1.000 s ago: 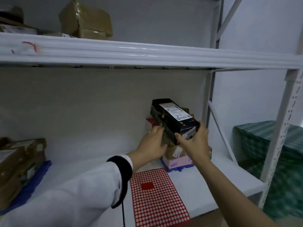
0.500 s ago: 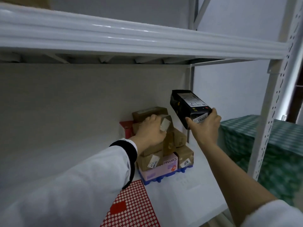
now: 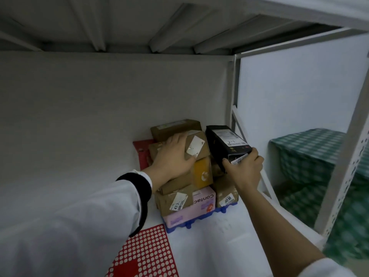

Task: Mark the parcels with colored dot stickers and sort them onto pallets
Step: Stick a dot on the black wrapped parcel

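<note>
black box lowered beside stack | right hand grips its end | left hand flat on brown parcel

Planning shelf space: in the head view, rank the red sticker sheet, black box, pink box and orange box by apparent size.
1. red sticker sheet, nearest the camera, cropped.
2. black box and pink box: look alike.
3. orange box.

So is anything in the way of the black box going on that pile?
The left hand rests on the top brown parcel, covering that spot. The black box, gripped by the right hand, hangs beside it, over a lower parcel; nothing visible blocks that.
</note>
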